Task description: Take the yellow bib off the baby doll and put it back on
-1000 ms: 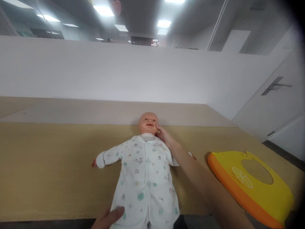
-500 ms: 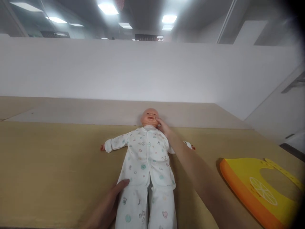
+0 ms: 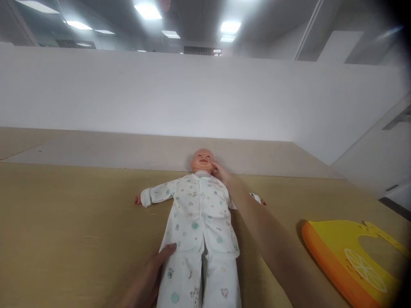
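While right hand [image 3: 221, 174] holds baby doll [image 3: 199, 226] at cheek and neck, thumb on cheek, left hand [image 3: 153, 273] grips its hip, thumb on top; remaining fingers mostly hidden, their spread cannot be told. Doll face-up on tan tabletop [image 3: 80, 226], arms outstretched, in white printed top [image 3: 189, 214] and trousers [image 3: 221, 278]. Yellow-orange bib [image 3: 340, 252] well apart at right. White wall [image 3: 154, 92] beyond, ceiling lights [image 3: 148, 11] above.

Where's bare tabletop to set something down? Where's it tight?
Widest: the table at image left, bordered by the doll's outstretched sleeve and the left grip. Smaller: between the right forearm and yellow-orange bib. Also the pale strip, either side of the head. Crowded: the head, touched by the right grip, and the left grip's side.
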A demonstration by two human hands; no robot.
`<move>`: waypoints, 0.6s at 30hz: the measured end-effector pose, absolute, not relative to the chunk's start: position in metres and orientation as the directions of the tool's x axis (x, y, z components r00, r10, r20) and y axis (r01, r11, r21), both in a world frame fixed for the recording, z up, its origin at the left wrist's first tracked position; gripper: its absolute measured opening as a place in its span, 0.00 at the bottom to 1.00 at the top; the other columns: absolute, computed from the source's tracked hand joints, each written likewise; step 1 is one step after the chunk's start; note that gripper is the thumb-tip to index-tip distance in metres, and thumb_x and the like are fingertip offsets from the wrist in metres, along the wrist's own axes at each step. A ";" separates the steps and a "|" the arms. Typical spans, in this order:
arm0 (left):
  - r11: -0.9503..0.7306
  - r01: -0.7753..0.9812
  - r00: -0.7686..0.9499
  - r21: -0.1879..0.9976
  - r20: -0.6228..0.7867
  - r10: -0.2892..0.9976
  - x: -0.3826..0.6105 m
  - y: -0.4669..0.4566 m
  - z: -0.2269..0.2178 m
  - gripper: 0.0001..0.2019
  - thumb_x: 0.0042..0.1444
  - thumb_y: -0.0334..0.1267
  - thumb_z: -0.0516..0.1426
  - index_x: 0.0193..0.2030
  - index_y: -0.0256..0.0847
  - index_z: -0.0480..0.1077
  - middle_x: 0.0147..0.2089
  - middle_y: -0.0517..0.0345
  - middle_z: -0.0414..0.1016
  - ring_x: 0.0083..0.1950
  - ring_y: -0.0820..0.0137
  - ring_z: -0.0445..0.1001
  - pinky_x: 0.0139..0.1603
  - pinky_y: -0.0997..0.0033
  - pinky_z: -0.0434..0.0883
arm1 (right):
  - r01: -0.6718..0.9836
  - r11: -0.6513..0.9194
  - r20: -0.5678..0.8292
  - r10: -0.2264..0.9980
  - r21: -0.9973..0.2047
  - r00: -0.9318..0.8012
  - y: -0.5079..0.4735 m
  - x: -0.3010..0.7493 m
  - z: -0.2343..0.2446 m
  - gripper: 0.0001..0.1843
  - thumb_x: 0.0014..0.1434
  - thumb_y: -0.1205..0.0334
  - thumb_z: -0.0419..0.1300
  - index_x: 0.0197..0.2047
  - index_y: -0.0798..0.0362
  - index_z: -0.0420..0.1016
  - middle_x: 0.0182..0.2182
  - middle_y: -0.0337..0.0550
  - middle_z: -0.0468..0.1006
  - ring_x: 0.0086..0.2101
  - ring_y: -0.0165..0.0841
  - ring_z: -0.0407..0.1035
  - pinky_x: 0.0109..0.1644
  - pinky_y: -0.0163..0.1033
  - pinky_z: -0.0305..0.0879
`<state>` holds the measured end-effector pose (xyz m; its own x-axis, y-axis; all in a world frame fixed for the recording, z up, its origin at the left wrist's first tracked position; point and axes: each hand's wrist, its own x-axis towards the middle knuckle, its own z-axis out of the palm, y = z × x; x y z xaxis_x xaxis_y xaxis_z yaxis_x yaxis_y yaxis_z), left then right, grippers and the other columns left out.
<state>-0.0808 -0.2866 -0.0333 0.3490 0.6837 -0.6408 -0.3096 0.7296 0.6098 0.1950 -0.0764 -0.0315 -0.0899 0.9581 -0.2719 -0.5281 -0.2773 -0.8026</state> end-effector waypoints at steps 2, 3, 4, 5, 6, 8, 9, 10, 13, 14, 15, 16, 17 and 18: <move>0.725 -0.318 0.357 0.610 -0.632 0.688 -0.081 -0.286 -0.035 0.36 0.55 0.46 0.61 0.68 0.37 0.54 0.58 0.50 0.74 0.62 0.58 0.69 0.63 0.58 0.67 | -0.528 -0.280 -0.271 0.958 -0.802 -0.096 -0.076 0.195 -0.031 0.31 0.54 0.47 0.64 0.56 0.55 0.69 0.44 0.49 0.78 0.48 0.40 0.72 0.53 0.44 0.71; 0.723 -0.320 0.361 0.612 -0.627 0.690 -0.082 -0.286 -0.036 0.36 0.55 0.46 0.61 0.67 0.37 0.55 0.58 0.49 0.74 0.62 0.57 0.69 0.63 0.58 0.67 | -0.525 -0.283 -0.270 0.957 -0.803 -0.103 -0.076 0.195 -0.031 0.31 0.54 0.47 0.64 0.57 0.55 0.69 0.44 0.49 0.78 0.48 0.40 0.72 0.54 0.44 0.71; 0.722 -0.319 0.363 0.613 -0.625 0.691 -0.082 -0.285 -0.036 0.35 0.55 0.46 0.60 0.67 0.36 0.56 0.58 0.49 0.74 0.62 0.57 0.68 0.63 0.57 0.67 | -0.521 -0.286 -0.269 0.957 -0.805 -0.110 -0.076 0.195 -0.030 0.31 0.54 0.47 0.64 0.57 0.55 0.69 0.44 0.49 0.78 0.49 0.40 0.72 0.54 0.44 0.71; 0.721 -0.318 0.362 0.616 -0.624 0.692 -0.082 -0.285 -0.036 0.35 0.55 0.46 0.60 0.67 0.35 0.56 0.59 0.48 0.73 0.63 0.57 0.68 0.63 0.57 0.67 | -0.516 -0.290 -0.269 0.956 -0.806 -0.117 -0.076 0.195 -0.029 0.31 0.55 0.47 0.63 0.57 0.55 0.69 0.45 0.49 0.78 0.49 0.40 0.72 0.55 0.44 0.70; 0.719 -0.317 0.357 0.619 -0.624 0.695 -0.081 -0.285 -0.035 0.35 0.55 0.46 0.61 0.66 0.35 0.57 0.59 0.48 0.73 0.63 0.57 0.68 0.63 0.58 0.67 | -0.511 -0.295 -0.271 0.955 -0.807 -0.123 -0.076 0.194 -0.029 0.31 0.55 0.47 0.63 0.57 0.56 0.69 0.45 0.50 0.78 0.49 0.40 0.72 0.55 0.44 0.70; 0.713 -0.322 0.346 0.623 -0.623 0.701 -0.081 -0.285 -0.034 0.35 0.55 0.45 0.61 0.66 0.34 0.58 0.58 0.47 0.73 0.62 0.57 0.68 0.63 0.58 0.67 | -0.503 -0.311 -0.276 0.950 -0.806 -0.145 -0.076 0.194 -0.027 0.31 0.56 0.47 0.62 0.57 0.56 0.69 0.45 0.50 0.78 0.49 0.40 0.72 0.56 0.45 0.69; 0.712 -0.327 0.344 0.621 -0.624 0.702 -0.080 -0.286 -0.032 0.34 0.55 0.45 0.61 0.66 0.35 0.58 0.58 0.47 0.74 0.62 0.57 0.68 0.63 0.58 0.67 | -0.502 -0.320 -0.278 0.947 -0.804 -0.158 -0.076 0.194 -0.026 0.31 0.56 0.47 0.62 0.57 0.57 0.68 0.46 0.51 0.78 0.49 0.40 0.72 0.56 0.45 0.69; 0.712 -0.332 0.345 0.619 -0.622 0.703 -0.080 -0.286 -0.031 0.34 0.55 0.45 0.61 0.66 0.35 0.58 0.58 0.48 0.74 0.62 0.56 0.68 0.63 0.58 0.67 | -0.501 -0.328 -0.280 0.945 -0.801 -0.171 -0.076 0.194 -0.026 0.32 0.55 0.46 0.63 0.57 0.57 0.68 0.47 0.51 0.78 0.49 0.40 0.72 0.56 0.45 0.69; 0.710 -0.346 0.339 0.613 -0.624 0.704 -0.078 -0.287 -0.028 0.33 0.54 0.44 0.61 0.65 0.37 0.59 0.58 0.49 0.74 0.62 0.56 0.68 0.62 0.58 0.68 | -0.493 -0.335 -0.266 0.942 -0.803 -0.207 -0.077 0.196 -0.026 0.33 0.55 0.45 0.63 0.57 0.57 0.68 0.48 0.52 0.77 0.50 0.40 0.72 0.57 0.46 0.68; 0.708 -0.351 0.331 0.613 -0.626 0.706 -0.078 -0.287 -0.028 0.32 0.54 0.43 0.62 0.65 0.37 0.60 0.58 0.49 0.74 0.62 0.57 0.68 0.61 0.58 0.69 | -0.480 -0.333 -0.262 0.942 -0.812 -0.211 -0.078 0.197 -0.026 0.33 0.55 0.44 0.62 0.57 0.57 0.68 0.48 0.52 0.77 0.50 0.39 0.72 0.57 0.45 0.68; 0.705 -0.356 0.323 0.614 -0.627 0.709 -0.078 -0.288 -0.028 0.32 0.54 0.43 0.62 0.64 0.37 0.60 0.58 0.49 0.74 0.62 0.56 0.69 0.61 0.58 0.69 | -0.457 -0.332 -0.263 0.942 -0.825 -0.211 -0.079 0.199 -0.026 0.32 0.55 0.44 0.62 0.56 0.57 0.69 0.47 0.52 0.77 0.50 0.40 0.72 0.56 0.46 0.68; 0.704 -0.359 0.314 0.612 -0.631 0.709 -0.078 -0.288 -0.029 0.32 0.54 0.43 0.62 0.64 0.36 0.60 0.58 0.49 0.74 0.62 0.56 0.69 0.61 0.59 0.69 | -0.426 -0.330 -0.264 0.942 -0.842 -0.206 -0.080 0.201 -0.026 0.32 0.55 0.44 0.62 0.56 0.57 0.69 0.46 0.52 0.78 0.49 0.40 0.72 0.56 0.46 0.68; 0.705 -0.358 0.304 0.612 -0.637 0.708 -0.079 -0.288 -0.030 0.32 0.54 0.43 0.62 0.64 0.36 0.60 0.57 0.48 0.75 0.61 0.56 0.70 0.61 0.59 0.69 | -0.389 -0.325 -0.269 0.944 -0.862 -0.191 -0.082 0.202 -0.026 0.31 0.55 0.43 0.62 0.55 0.57 0.71 0.44 0.53 0.79 0.48 0.41 0.73 0.55 0.46 0.69; 0.704 -0.354 0.295 0.615 -0.641 0.708 -0.079 -0.289 -0.032 0.33 0.53 0.44 0.62 0.64 0.36 0.61 0.57 0.47 0.75 0.60 0.56 0.70 0.60 0.59 0.70 | -0.349 -0.318 -0.275 0.947 -0.881 -0.168 -0.083 0.204 -0.025 0.31 0.54 0.42 0.62 0.53 0.57 0.72 0.43 0.53 0.79 0.46 0.42 0.73 0.53 0.47 0.69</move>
<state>-0.0789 -0.2887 -0.0316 0.2949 0.7084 -0.6412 -0.3543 0.7043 0.6152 0.2038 -0.0831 -0.0249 -0.1681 0.9468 -0.2746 -0.3493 -0.3177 -0.8815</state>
